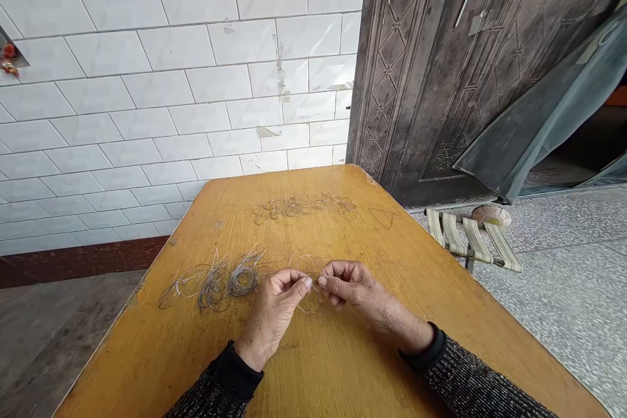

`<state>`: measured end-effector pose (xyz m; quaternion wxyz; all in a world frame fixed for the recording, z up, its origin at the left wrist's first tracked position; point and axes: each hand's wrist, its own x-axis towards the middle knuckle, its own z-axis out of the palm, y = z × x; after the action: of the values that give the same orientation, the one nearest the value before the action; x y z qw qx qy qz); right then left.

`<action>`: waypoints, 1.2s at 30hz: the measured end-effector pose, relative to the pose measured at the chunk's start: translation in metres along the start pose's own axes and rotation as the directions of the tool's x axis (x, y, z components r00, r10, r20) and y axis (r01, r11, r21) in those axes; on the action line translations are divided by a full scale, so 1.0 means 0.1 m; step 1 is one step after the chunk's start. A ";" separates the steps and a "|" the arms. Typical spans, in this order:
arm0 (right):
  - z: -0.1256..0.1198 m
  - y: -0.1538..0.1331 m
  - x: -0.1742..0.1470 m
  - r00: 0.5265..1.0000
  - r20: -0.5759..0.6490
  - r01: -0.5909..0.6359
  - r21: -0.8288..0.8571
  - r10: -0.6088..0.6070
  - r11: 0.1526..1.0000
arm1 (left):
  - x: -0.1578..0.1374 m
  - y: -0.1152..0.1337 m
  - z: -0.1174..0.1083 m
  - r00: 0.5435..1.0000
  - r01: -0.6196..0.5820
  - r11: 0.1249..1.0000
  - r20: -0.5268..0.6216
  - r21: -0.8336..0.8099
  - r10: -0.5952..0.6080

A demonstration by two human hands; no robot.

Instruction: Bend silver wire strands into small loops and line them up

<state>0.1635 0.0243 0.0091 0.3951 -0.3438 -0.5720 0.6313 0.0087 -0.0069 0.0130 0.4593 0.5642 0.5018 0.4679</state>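
Over the middle of the wooden table, my left hand (281, 304) and my right hand (360, 290) are close together, thumbs and forefingers pinched. A thin wire (316, 278) runs between the two pinches, and its loose ends stick out above and below the fingers. Just left of my left hand lie coils of grey wire (242, 279), with a second tangled bundle (211, 287) and looser loops (183, 282) farther left. At the far side of the table several small bent wire shapes (296, 204) lie in a row. A bigger bent wire (385, 215) is at their right.
The table (337, 372) reaches to a white tiled wall (186, 72). At the right stand a dark carved door (416, 78) and a grey-green curtain (553, 104). A folding stool with striped straps (470, 238) is beside the table's right edge.
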 end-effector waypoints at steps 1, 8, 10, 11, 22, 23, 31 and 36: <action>-0.02 -0.01 0.00 1.000 0.000 -0.006 0.018 0.006 1.000 | 0.00 -0.01 0.00 1.000 0.004 1.000 -0.002 -0.007 -0.004; -0.07 -0.03 0.01 0.995 0.042 -0.091 0.172 0.085 0.981 | -0.02 -0.03 0.02 0.997 0.022 1.000 0.071 -0.022 -0.020; -0.06 -0.02 0.01 0.994 0.046 -0.104 0.209 0.097 0.972 | -0.03 -0.01 0.03 0.996 0.019 1.000 0.090 -0.007 -0.018; -0.06 -0.02 0.01 0.994 0.043 -0.112 0.222 0.105 0.968 | -0.04 -0.01 0.03 0.995 0.021 1.000 0.099 -0.002 -0.021; -0.08 0.01 0.01 0.990 0.004 -0.137 0.212 0.140 0.968 | -0.02 -0.02 0.02 0.990 0.068 0.997 0.124 0.036 -0.072; -0.08 0.00 0.01 0.989 0.006 -0.142 0.213 0.144 0.967 | -0.02 -0.03 0.02 0.990 0.071 0.997 0.123 0.041 -0.075; -0.06 -0.01 0.01 0.989 0.044 -0.145 0.288 0.138 0.947 | -0.03 -0.06 0.04 0.982 0.123 0.992 0.149 -0.032 -0.117; -0.07 0.02 0.01 0.985 0.080 -0.170 0.396 0.150 0.902 | -0.04 -0.09 0.05 0.980 0.147 0.985 0.148 -0.090 -0.133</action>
<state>0.1686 0.0281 0.0064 0.3903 -0.2862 -0.4094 0.7734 0.0123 -0.0102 0.0036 0.5533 0.5353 0.4823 0.4180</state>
